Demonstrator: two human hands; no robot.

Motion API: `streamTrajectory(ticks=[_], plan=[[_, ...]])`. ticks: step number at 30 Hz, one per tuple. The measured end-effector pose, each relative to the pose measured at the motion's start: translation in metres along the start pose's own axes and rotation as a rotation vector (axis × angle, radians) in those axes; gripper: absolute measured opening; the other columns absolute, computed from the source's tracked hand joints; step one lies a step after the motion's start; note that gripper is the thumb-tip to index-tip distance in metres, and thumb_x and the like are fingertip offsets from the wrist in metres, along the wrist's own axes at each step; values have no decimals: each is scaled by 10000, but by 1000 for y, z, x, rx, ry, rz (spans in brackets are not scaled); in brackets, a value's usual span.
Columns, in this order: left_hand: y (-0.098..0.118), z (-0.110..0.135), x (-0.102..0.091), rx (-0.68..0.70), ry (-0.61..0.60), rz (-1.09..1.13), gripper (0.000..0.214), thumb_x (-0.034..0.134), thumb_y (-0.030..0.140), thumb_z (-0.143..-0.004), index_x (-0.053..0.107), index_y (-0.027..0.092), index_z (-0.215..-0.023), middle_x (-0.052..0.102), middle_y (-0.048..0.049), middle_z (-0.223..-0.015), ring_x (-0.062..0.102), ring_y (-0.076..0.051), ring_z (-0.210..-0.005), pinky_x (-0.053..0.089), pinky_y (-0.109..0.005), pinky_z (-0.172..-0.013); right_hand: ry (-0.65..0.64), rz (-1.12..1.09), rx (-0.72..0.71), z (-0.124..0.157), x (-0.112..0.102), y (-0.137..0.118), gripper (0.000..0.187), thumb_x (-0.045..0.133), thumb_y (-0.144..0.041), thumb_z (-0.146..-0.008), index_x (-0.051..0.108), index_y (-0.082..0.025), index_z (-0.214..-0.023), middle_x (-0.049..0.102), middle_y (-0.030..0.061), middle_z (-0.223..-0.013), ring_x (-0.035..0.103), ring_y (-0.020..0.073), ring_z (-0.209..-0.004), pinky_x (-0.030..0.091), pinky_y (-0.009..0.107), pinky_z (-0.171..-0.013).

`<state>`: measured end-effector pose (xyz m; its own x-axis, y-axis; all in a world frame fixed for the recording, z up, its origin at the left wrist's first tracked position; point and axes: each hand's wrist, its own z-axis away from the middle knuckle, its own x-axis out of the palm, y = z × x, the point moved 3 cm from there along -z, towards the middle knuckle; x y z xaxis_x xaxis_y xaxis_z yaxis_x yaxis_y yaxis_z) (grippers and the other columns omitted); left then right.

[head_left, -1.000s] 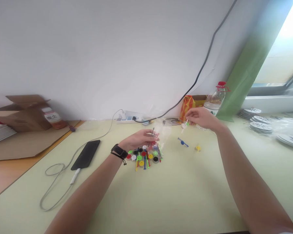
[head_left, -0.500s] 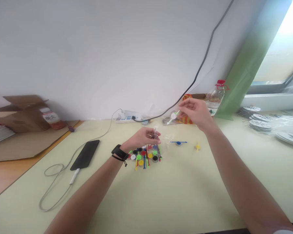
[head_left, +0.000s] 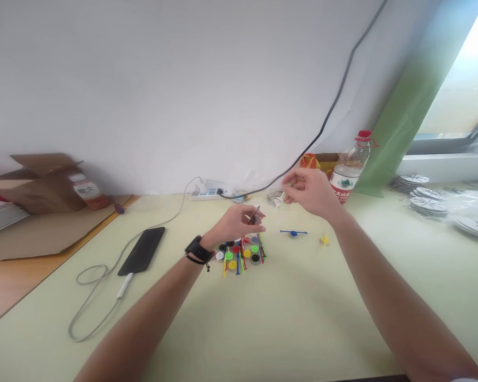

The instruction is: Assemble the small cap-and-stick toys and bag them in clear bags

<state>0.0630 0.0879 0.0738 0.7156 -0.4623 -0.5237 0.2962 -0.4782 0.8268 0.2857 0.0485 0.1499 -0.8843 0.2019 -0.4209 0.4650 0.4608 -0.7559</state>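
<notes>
A heap of small coloured plastic discs and thin sticks [head_left: 241, 253] lies on the pale green table [head_left: 287, 318]. Just above the heap, my left hand [head_left: 239, 222], with a black watch on its wrist, pinches a thin dark stick [head_left: 256, 214]. My right hand [head_left: 310, 190] is raised a little to the right, fingers closed on a small white-and-green spinner piece [head_left: 281, 199]. A blue disc on a stick [head_left: 293, 233] and a yellow one [head_left: 324, 241] lie on the table below my right wrist.
A black phone [head_left: 141, 251] with a white cable lies at the left. A power strip [head_left: 209, 191], an orange bag [head_left: 308, 160] and a water bottle [head_left: 348, 172] stand by the wall. A cardboard box [head_left: 40, 183] is far left; stacked plates [head_left: 420, 199] far right.
My right hand carried the white piece up and leftward, then lowered it closer to my left hand. My left hand rose slightly off the heap with the dark stick. The blue piece turned on the table.
</notes>
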Motion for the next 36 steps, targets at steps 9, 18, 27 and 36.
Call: streamTrajectory(ticks=[9,18,27,36], plan=[[9,2,-1,64,-17,-45,338,821,427,-788,722,157,-965,724,-49,-883,637,-144,-732,509,-260,-650,-103,54,-105,3,7,-3,89,707,-287,-879,690,-208,-843,738,35,-754,731,202,-667,597,319,-633],[19,3,1,121,56,-141,257,804,383,-792,660,172,-817,731,-32,-883,622,-142,-725,522,-268,-676,124,23,-1,1,5,-3,210,804,-372,-802,665,-217,-774,733,51,-725,742,235,-603,576,318,-514],[19,3,-1,106,109,-157,297,814,419,-805,710,175,-939,703,-13,-822,658,-145,-688,543,-268,-663,-3,106,38,2,15,-2,118,757,-248,-822,662,-207,-766,748,51,-749,737,223,-643,582,337,-601],[14,2,-7,-3,108,31,439,797,498,-832,713,165,-1106,752,-64,-930,735,-193,-779,546,-268,-623,2,196,-114,-3,-1,3,267,651,-456,-939,729,-219,-845,742,51,-821,642,195,-690,515,326,-620]])
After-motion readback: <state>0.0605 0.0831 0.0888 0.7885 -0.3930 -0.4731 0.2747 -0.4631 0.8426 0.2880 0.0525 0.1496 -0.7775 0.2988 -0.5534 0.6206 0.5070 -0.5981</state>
